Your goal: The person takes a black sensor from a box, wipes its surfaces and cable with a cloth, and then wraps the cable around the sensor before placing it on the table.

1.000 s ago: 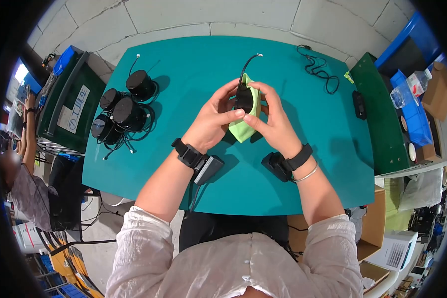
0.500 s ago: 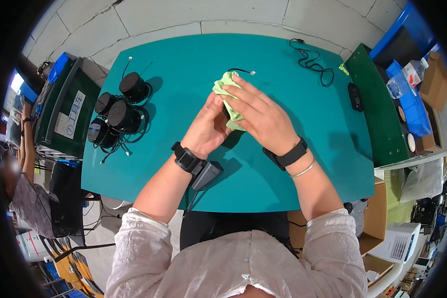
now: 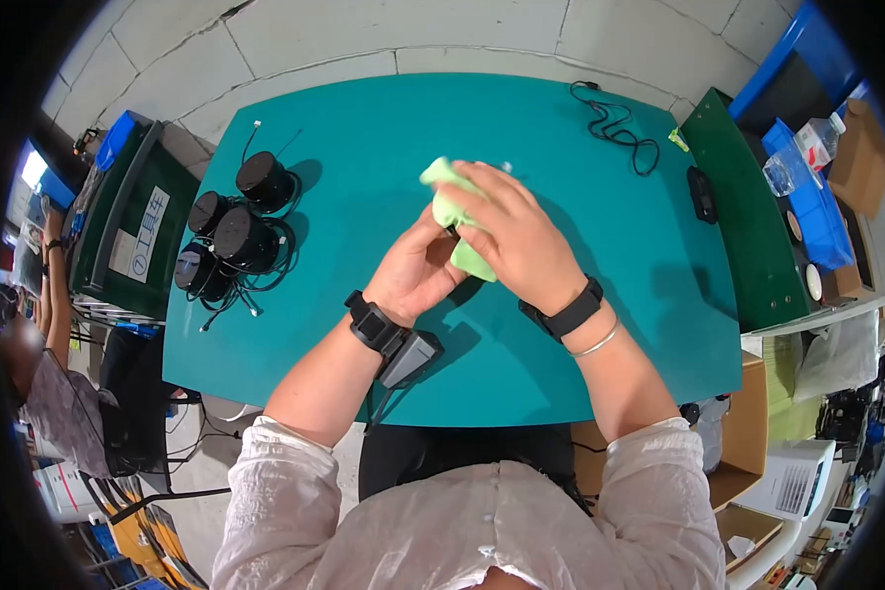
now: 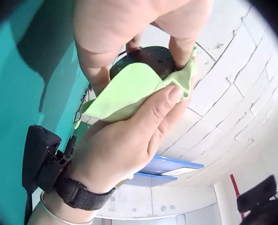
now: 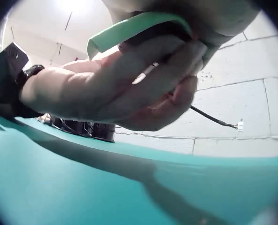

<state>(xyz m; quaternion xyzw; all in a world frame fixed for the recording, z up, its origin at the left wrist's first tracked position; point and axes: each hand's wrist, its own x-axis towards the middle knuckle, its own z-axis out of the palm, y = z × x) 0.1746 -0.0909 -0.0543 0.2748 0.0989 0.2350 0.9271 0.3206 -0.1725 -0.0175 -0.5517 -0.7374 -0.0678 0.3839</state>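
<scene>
My left hand [image 3: 415,270] grips a black round device [image 4: 153,57] by its sides, above the table. A light green cloth [image 3: 447,192] lies over the device, and my right hand [image 3: 531,246] holds it there, thumb on the cloth in the left wrist view. Most of the device is hidden by the cloth and fingers in the head view. From beyond my left fingers a black cable [image 5: 207,115] sticks out, ending in a white connector [image 5: 240,125].
Several black round devices [image 3: 246,238] with coiled cables stand at the table's left. A black cord [image 3: 615,128] lies at the back right, and a small black object [image 3: 701,194] by the right edge. Green bins flank the teal table [image 3: 580,383]; another person's arm [image 3: 57,265] shows far left.
The cloth went from beside and under the device to over it, as my right hand came round on top. In the last half second, right hand and cloth shifted slightly; my left hand keeps its grip.
</scene>
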